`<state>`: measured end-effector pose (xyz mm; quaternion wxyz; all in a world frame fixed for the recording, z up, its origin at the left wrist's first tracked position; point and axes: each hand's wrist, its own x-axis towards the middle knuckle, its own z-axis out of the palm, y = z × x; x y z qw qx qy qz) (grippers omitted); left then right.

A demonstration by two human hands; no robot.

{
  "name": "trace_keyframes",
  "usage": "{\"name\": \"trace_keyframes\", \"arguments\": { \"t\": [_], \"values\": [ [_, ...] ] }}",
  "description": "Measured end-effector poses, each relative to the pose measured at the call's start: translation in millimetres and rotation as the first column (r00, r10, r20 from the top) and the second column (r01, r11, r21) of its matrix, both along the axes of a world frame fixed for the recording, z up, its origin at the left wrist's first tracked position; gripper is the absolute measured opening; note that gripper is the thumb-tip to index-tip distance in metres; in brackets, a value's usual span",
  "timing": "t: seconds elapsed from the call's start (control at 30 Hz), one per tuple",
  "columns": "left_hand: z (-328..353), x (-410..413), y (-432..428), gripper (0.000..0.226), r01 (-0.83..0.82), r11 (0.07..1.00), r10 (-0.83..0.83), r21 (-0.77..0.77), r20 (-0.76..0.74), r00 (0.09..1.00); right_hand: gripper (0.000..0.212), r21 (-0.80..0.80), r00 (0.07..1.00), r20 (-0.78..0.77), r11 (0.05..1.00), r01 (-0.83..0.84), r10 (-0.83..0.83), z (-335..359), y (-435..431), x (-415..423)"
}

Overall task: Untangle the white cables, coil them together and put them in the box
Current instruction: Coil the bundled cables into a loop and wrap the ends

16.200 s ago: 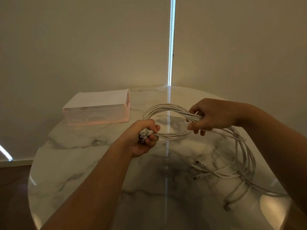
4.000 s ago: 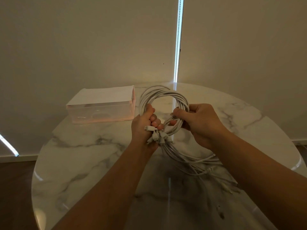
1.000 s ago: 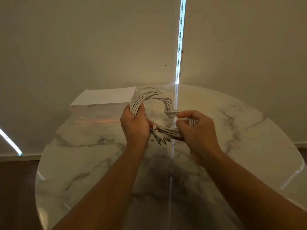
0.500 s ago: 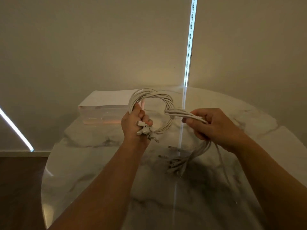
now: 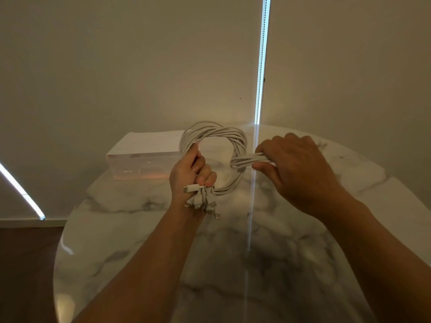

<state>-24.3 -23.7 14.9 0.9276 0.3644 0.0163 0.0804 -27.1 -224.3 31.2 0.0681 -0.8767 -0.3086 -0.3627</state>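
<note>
The white cables (image 5: 217, 132) form one round coil held upright above the table. My left hand (image 5: 190, 176) grips the coil's left side, and several plug ends (image 5: 203, 199) hang out below its fingers. My right hand (image 5: 296, 169) is closed on the loose tail bundle (image 5: 247, 160), which crosses the coil's right side; the tail's far end is hidden in the fist. The translucent box (image 5: 140, 167) with a white lid stands at the table's far left, behind my left hand.
A round marble table (image 5: 233, 252) fills the lower view, its front and left edges curving away. A plain wall rises right behind it with a bright vertical light strip (image 5: 262, 66). Dark floor (image 5: 25, 264) lies to the left.
The dangling tail that hung below my right hand half a second ago is now drawn up tight against the coil's right side. The coil and left hand stay roughly in place.
</note>
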Motion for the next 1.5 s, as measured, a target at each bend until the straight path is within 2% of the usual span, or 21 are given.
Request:
{"name": "trace_keyframes", "arguments": {
  "t": [0.07,0.13,0.2,0.23,0.3,0.37,0.4,0.47,0.5,0.57,0.63,0.7,0.77,0.87,1.0,1.13,1.3,1.4,1.5],
  "values": [
    [1,-1,4,0.038,-0.073,0.997,0.074,-0.021,0.033,0.997,0.038,-0.104,0.993,-0.116,0.995,-0.004,-0.008,-18,7,-5],
    [2,-3,5,0.040,-0.130,0.991,0.131,-0.034,0.049,0.990,0.032,-0.135,0.940,-0.340,0.989,-0.061,0.011,-31,13,-8],
    [3,-5,3,0.040,-0.160,0.987,0.162,-0.025,0.053,0.985,0.030,0.010,0.809,-0.579,0.993,-0.115,0.100,-35,18,-11],
    [3,-6,0,0.040,-0.162,0.986,0.163,-0.027,0.052,0.985,0.027,0.092,0.756,-0.640,0.991,-0.102,0.137,-35,19,-11],
    [3,-6,-3,0.040,-0.150,0.987,0.152,-0.051,0.043,0.987,0.023,0.196,0.722,-0.667,0.979,-0.064,0.181,-31,19,-12],
    [3,-6,-6,0.040,-0.123,0.990,0.124,-0.070,0.016,0.992,0.052,0.351,0.661,-0.703,0.936,0.002,0.262,-27,21,-14],
    [2,-7,-9,0.040,-0.100,0.993,0.100,-0.068,0.002,0.995,0.058,0.449,0.603,-0.725,0.892,0.049,0.332,-26,24,-16],
    [0,-8,-19,0.038,-0.051,0.998,0.050,-0.038,-0.018,0.999,0.045,0.660,0.507,-0.688,0.738,0.140,0.519,-24,32,-19],
    [-1,-9,-25,0.037,-0.032,0.999,0.032,-0.019,-0.029,0.999,0.039,0.726,0.497,-0.655,0.657,0.203,0.569,-24,35,-20],
    [-4,-10,-33,0.035,0.003,1.000,-0.003,0.005,-0.050,0.999,0.034,0.780,0.527,-0.614,0.555,0.290,0.588,-23,38,-20],
    [-7,-10,-39,0.034,0.053,0.998,-0.052,0.015,-0.071,0.996,0.029,0.812,0.559,-0.574,0.501,0.299,0.598,-23,36,-19],
    [-12,-12,-41,0.032,0.110,0.994,-0.108,0.017,-0.081,0.991,0.021,0.835,0.601,-0.536,0.476,0.274,0.593,-22,30,-19],
    [-19,-15,-41,0.034,0.176,0.981,-0.171,0.081,-0.058,0.984,0.017,0.848,0.637,-0.511,0.463,0.260,0.577,-23,26,-18],
    [-23,-21,-41,0.027,0.243,0.949,-0.241,0.199,-0.037,0.970,0.016,0.843,0.696,-0.492,0.486,0.230,0.523,-27,24,-15],
    [-24,-21,-41,0.013,0.208,0.902,-0.199,0.380,-0.063,0.978,0.011,0.815,0.801,-0.443,0.553,0.173,0.402,-30,21,-12],
    [-24,-20,-39,0.011,0.205,0.865,-0.161,0.457,-0.134,0.978,0.010,0.809,0.827,-0.413,0.571,0.141,0.381,-31,22,-11],
    [-21,-25,-41,0.029,0.191,0.851,-0.080,0.489,-0.240,0.967,0.010,0.807,0.835,-0.399,0.578,0.123,0.380,-32,22,-10],
    [-16,-27,-38,0.047,0.284,0.758,-0.045,0.587,-0.388,0.921,0.008,0.812,0.840,-0.392,0.571,0.123,0.376,-33,22,-10],
    [-13,-26,-30,0.048,0.359,0.685,-0.074,0.633,-0.431,0.899,0.008,0.805,0.847,-0.384,0.582,0.113,0.366,-33,23,-10]
  ]
}}
